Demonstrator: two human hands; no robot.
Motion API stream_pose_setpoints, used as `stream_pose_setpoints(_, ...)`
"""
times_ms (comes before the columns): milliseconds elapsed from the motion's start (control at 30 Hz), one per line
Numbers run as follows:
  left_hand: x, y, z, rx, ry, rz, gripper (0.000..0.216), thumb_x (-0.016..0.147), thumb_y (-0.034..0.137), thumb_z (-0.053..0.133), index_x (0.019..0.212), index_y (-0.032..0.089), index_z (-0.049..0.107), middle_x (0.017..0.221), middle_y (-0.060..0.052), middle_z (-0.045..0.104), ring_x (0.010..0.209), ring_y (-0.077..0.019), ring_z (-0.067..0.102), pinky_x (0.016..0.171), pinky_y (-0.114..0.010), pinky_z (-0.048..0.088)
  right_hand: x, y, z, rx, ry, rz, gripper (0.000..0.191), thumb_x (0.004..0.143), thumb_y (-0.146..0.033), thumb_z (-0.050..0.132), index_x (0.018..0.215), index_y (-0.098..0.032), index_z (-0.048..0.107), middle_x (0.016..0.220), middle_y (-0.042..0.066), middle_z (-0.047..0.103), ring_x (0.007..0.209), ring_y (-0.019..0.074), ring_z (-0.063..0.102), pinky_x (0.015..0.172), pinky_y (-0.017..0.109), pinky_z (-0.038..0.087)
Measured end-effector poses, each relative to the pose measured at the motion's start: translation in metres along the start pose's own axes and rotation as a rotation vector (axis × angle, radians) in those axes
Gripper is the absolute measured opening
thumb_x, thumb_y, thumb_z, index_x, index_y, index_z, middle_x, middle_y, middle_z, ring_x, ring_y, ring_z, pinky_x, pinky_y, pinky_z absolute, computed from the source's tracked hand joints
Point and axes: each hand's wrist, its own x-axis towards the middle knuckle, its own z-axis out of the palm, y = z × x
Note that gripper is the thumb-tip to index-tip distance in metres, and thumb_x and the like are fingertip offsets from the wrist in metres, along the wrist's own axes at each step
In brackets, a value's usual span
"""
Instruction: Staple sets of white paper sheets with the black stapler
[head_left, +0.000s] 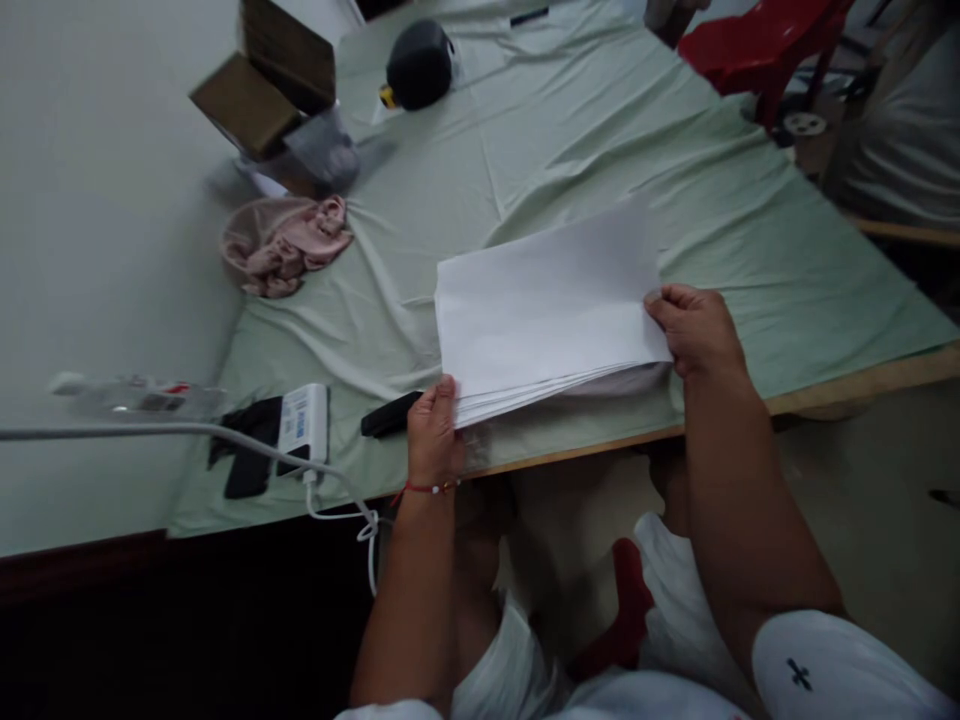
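Though uneven-edged, smooth paper [544,300] between left fingers [444,390] and right fingers [658,305]

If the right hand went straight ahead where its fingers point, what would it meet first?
The white paper, whose edge the right hand pinches; whether it would slide over or under is unclear.
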Motion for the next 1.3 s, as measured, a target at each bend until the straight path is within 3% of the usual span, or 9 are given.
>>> stream_pose_setpoints(100, 0.0, -0.001, 0.0, 0.041, -0.036, 0.005, 0.059, 0.048, 0.051, 0.109, 0.082, 0.017, 0.076, 0.074, 0.003, 0.075, 0.058, -0.0075, 0.058, 0.049, -0.019, 0.041, 0.0, 0.0, 0.0, 0.008, 0.03, 0.001, 0.023, 0.084, -0.02, 0.076, 0.065, -0.025, 0.063, 0.063, -0.003, 0.063, 0.054, 0.0126, 0.056, 0.054, 0.027, 0.049)
stream_pose_setpoints(267, 0.003, -0.006, -0.001, 0.033, 0.027, 0.0, 0.065, 0.056, 0.068, 0.102, 0.088, 0.016, 0.078, 0.073, 0.0, 0.076, 0.069, -0.0157, 0.07, 0.063, -0.026, 0.054, -0.002, 0.001, 0.001, 0.015, 0.008, 0.012, 0.02, 0.081, -0.027, 0.08, 0.068, -0.025, 0.065, 0.065, -0.002, 0.065, 0.058, 0.0129, 0.058, 0.053, 0.025, 0.047)
stream_pose_setpoints(333, 0.003, -0.005, -0.001, 0.013, 0.012, 0.001, 0.064, 0.057, 0.068, 0.102, 0.086, 0.016, 0.077, 0.071, 0.0, 0.074, 0.064, -0.0137, 0.067, 0.057, -0.024, 0.051, -0.002, 0.002, 0.001, 0.009, 0.018, 0.004, 0.022, 0.082, -0.029, 0.08, 0.067, -0.025, 0.064, 0.065, -0.002, 0.064, 0.058, 0.0136, 0.058, 0.053, 0.027, 0.046)
stream_pose_setpoints(467, 0.0, 0.0, -0.001, 0.04, -0.058, -0.01, 0.054, 0.051, 0.047, 0.108, 0.08, 0.017, 0.074, 0.071, 0.004, 0.069, 0.052, -0.0053, 0.051, 0.042, -0.017, 0.034, 0.001, 0.001, -0.002, -0.022, 0.042, -0.018, 0.025, 0.081, -0.032, 0.081, 0.066, -0.026, 0.062, 0.065, 0.0, 0.064, 0.061, 0.0172, 0.061, 0.055, 0.03, 0.049)
stream_pose_setpoints(567, -0.001, 0.003, -0.001, 0.086, -0.011, -0.028, 0.052, 0.049, 0.043, 0.108, 0.074, 0.016, 0.071, 0.064, 0.005, 0.062, 0.048, -0.0034, 0.043, 0.038, -0.017, 0.026, 0.002, 0.0, -0.002, -0.028, 0.04, -0.008, 0.023, 0.078, -0.033, 0.082, 0.067, -0.027, 0.064, 0.064, 0.0, 0.064, 0.062, 0.0179, 0.061, 0.054, 0.03, 0.049)
stream_pose_setpoints(800, 0.0, 0.004, -0.001, 0.024, -0.06, -0.025, 0.051, 0.048, 0.039, 0.108, 0.072, 0.017, 0.068, 0.067, 0.006, 0.061, 0.052, -0.0035, 0.047, 0.043, -0.015, 0.035, 0.003, 0.005, -0.003, 0.038, 0.123, -0.023, 0.02, 0.076, -0.032, 0.084, 0.07, -0.026, 0.066, 0.068, -0.002, 0.065, 0.058, 0.0136, 0.051, 0.051, 0.027, 0.043)
stream_pose_setpoints(1000, 0.003, 0.0, -0.004, 0.031, -0.007, 0.006, 0.053, 0.055, 0.048, 0.106, 0.068, 0.018, 0.065, 0.059, 0.007, 0.055, 0.046, -0.0037, 0.044, 0.037, -0.017, 0.026, 0.003, 0.005, -0.004, 0.047, 0.098, -0.028, 0.023, 0.078, -0.033, 0.085, 0.071, -0.027, 0.064, 0.07, -0.001, 0.064, 0.06, 0.0144, 0.053, 0.051, 0.027, 0.043)
stream_pose_setpoints(1233, 0.006, 0.001, -0.004, -0.14, -0.024, 0.001, 0.059, 0.071, 0.076, 0.09, 0.082, 0.02, 0.074, 0.075, -0.003, 0.074, 0.063, -0.015, 0.066, 0.053, -0.027, 0.051, -0.004, -0.005, -0.005, 0.041, 0.006, 0.04, 0.016, 0.078, -0.024, 0.081, 0.069, -0.025, 0.068, 0.067, -0.001, 0.066, 0.06, 0.0147, 0.058, 0.055, 0.028, 0.048)
stream_pose_setpoints(1300, 0.007, 0.001, -0.006, -0.121, -0.013, 0.014, 0.054, 0.065, 0.066, 0.097, 0.082, 0.021, 0.073, 0.078, -0.002, 0.076, 0.066, -0.0163, 0.067, 0.059, -0.028, 0.054, -0.006, -0.006, -0.005, 0.031, -0.04, 0.05, 0.015, 0.078, -0.026, 0.083, 0.07, -0.025, 0.07, 0.068, -0.001, 0.068, 0.058, 0.0142, 0.058, 0.054, 0.028, 0.047)
